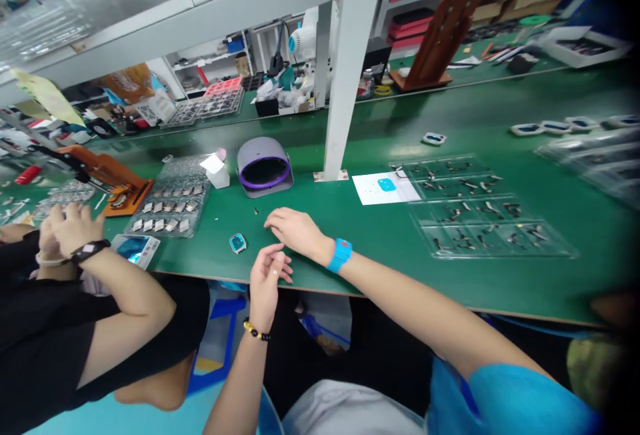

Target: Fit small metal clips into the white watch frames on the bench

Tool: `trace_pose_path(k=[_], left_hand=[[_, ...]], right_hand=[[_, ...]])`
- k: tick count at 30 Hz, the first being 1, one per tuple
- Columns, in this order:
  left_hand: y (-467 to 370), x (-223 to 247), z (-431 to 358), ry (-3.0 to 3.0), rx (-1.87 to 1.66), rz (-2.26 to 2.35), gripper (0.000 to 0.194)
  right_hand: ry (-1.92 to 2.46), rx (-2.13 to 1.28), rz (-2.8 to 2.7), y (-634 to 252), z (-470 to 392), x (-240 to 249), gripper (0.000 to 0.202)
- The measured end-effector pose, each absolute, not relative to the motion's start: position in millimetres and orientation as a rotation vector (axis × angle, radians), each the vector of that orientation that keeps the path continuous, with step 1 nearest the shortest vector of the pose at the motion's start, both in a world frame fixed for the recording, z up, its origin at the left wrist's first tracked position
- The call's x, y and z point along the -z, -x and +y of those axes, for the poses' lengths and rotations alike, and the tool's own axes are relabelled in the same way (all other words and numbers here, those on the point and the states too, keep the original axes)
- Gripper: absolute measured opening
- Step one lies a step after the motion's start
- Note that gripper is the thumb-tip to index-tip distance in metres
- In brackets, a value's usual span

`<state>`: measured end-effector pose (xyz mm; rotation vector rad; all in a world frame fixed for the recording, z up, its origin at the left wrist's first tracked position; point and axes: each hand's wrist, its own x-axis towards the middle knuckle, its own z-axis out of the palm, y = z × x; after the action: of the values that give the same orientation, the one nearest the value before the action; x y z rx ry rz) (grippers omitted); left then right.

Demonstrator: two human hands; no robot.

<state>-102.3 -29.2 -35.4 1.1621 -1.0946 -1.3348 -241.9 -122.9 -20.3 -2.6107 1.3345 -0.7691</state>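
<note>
Sleeve fabric (520, 391) in bright blue is covering the person's right upper arm at the lower right of the frame. Near the center, the left hand (266, 278), wearing a beaded bracelet (257, 331) at its wrist, is hovering by the table edge, its fingers loosely curled and apart. Just above it in the frame, the right hand (299, 231) is reaching leftward with its palm down and fingers bent close together — whether the tips are pinching anything, one cannot tell. A blue wristband (340, 255) is circling that wrist.

On the green table (370, 241), a small watch-shaped case (238, 243) is lying left of both hands, apart from them, its face showing blue. A tiny dark piece (257, 211) is lying near the right fingertips. At the left, a co-worker's hands (77, 228) are rising beside a clear tray (185, 171) of square parts.

Farther back, a white sheet (367, 188) with a blue patch is lying right of center, next to a clear tray of dark pieces (500, 256). A gray device with a purple ring (263, 148) is standing left of a white post (345, 75). Beyond, a brown stand (440, 38) is leaning at the upper right — and shelves are holding red trays behind it.
</note>
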Motion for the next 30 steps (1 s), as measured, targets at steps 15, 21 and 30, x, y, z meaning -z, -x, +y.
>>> trace_pose_path(k=[15, 21, 30], left_hand=[[94, 46, -11, -1.227, 1.325, -1.184, 0.044], [91, 47, -13, -1.239, 1.312, -1.202, 0.044], [88, 47, -11, -1.335, 1.268, -1.377, 0.046]], right_hand=[[2.624, 0.576, 1.334, 191, -147, 30, 0.022], [2.466, 0.742, 1.370, 194, -148, 28, 0.024], [2.298, 1.015, 1.538, 304, -62, 13, 0.021]])
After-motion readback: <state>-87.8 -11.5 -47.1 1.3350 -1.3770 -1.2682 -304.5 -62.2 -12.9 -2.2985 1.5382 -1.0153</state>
